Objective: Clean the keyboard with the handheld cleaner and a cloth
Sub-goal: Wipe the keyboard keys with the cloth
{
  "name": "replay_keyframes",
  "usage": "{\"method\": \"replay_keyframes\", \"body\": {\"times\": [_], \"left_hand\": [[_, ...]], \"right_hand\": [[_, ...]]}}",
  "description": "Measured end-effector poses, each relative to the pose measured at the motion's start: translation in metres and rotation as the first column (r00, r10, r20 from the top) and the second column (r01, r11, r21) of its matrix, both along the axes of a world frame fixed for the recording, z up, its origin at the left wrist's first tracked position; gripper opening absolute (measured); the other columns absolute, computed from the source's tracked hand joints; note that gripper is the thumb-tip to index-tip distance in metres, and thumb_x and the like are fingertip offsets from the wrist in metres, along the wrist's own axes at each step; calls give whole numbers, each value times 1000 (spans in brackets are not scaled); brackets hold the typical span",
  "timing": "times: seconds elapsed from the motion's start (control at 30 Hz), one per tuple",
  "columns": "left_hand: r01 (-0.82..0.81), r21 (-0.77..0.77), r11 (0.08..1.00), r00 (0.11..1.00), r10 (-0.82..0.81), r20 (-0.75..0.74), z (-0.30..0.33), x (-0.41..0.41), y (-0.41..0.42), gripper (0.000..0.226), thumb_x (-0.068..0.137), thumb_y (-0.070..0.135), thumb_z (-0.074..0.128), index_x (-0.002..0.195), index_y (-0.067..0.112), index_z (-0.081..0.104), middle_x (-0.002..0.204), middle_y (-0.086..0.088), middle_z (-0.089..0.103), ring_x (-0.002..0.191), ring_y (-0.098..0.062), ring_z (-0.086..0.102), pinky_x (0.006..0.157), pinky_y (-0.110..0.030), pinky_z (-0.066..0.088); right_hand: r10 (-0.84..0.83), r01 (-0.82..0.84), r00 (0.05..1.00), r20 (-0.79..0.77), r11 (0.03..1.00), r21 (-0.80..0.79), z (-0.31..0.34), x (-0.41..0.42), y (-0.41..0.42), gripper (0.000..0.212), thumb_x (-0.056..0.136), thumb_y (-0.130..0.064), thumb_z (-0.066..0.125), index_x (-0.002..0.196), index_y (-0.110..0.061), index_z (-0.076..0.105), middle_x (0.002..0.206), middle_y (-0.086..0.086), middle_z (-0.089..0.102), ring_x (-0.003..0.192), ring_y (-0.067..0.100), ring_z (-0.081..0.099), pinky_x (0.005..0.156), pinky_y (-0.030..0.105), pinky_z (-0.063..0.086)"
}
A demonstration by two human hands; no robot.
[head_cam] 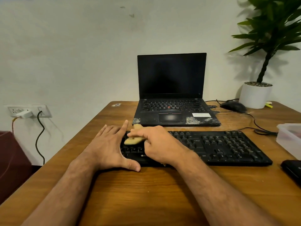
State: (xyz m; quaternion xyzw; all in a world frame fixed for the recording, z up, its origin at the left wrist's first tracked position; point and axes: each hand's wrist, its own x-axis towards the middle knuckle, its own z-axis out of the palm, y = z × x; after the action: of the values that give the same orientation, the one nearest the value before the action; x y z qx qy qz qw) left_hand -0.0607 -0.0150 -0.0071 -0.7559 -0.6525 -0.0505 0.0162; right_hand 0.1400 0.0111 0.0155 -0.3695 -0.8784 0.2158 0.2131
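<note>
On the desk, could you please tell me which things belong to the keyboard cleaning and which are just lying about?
In use:
- black keyboard
- tan cleaning tool gripped by the right hand
- left hand steadying the keyboard's left end

Lying about:
- laptop
- mouse
- potted plant
- plastic container

Keyboard (211, 145) left end hidden under both hands. Cloth (133, 140) tan, blurred, mostly covered by right hand (160, 144); shape hard to tell. Right fingers seem to press on cloth, grip unclear. Left hand (110, 144) fingertips blurred. Box (289, 137) cut off by right edge; inside too blurry to tell. Black thing (292, 170) cut off at right edge. Plant (273, 30) top cut off. Sticker (201, 115) words too small to read.
</note>
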Motion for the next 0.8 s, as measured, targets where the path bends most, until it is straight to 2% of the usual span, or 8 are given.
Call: {"method": "replay_keyframes", "body": {"times": [0.07,0.2,0.3,0.43,0.5,0.6,0.67,0.8], "left_hand": [[11,-3,1000,1000,-11,-2,0,-2,-1,164,30,113,27,157,20,-20,166,0,19,152,-15,13,123,-35,-7],[0,-12,1000,1000,-1,-9,0,-3,-1,166,29,113,27,157,19,-21,166,-1,18,152,-16,13,123,-35,-8],[-9,-1,1000,1000,9,-5,-1,-3,0,168,27,113,27,158,19,-19,166,0,20,152,-15,13,125,-36,-5],[-9,-8,1000,1000,9,9,-1,-5,1,165,32,111,33,157,19,-20,166,0,21,152,-16,15,125,-37,-2],[-14,-17,1000,1000,14,22,-1,-5,1,165,32,111,35,158,18,-19,166,0,20,152,-17,14,125,-36,-1],[-25,-32,999,999,26,36,-1,-4,1,166,31,110,36,158,19,-18,166,0,19,151,-17,13,125,-37,2],[-20,-38,999,998,22,53,-1,-5,0,164,30,109,38,158,22,-19,165,0,19,151,-17,13,125,-37,2],[19,-36,999,997,-16,80,0,-4,4,158,31,111,33,155,32,-24,167,0,17,152,-17,14,125,-35,-1]], "right_hand": [[46,-46,997,55,999,-1,-2,-5,-5,63,88,2,45,135,-36,60,141,-7,59,129,15,53,108,35,46],[95,-85,989,115,992,-92,8,7,-7,58,78,6,51,113,-33,75,128,-15,67,125,0,52,107,14,37],[8,-6,998,68,1000,-25,10,19,-1,55,74,4,49,99,-33,80,114,-10,74,116,9,62,105,29,49],[123,-125,989,82,992,12,3,-3,-12,57,85,4,50,129,-27,67,141,-9,59,137,7,45,120,28,29],[208,-202,968,143,978,-57,1,-6,-12,55,85,3,56,130,-27,66,143,-11,56,140,3,39,122,26,20],[86,-69,989,117,987,-147,7,17,3,54,75,7,53,104,-32,78,119,-18,70,126,0,53,119,28,32],[-82,85,994,72,995,-51,10,32,14,54,72,5,48,94,-33,80,109,-12,75,112,5,63,109,29,45],[-163,152,980,116,984,96,-2,21,21,58,90,-1,45,132,-36,63,138,-3,62,116,17,60,103,31,48]]}}
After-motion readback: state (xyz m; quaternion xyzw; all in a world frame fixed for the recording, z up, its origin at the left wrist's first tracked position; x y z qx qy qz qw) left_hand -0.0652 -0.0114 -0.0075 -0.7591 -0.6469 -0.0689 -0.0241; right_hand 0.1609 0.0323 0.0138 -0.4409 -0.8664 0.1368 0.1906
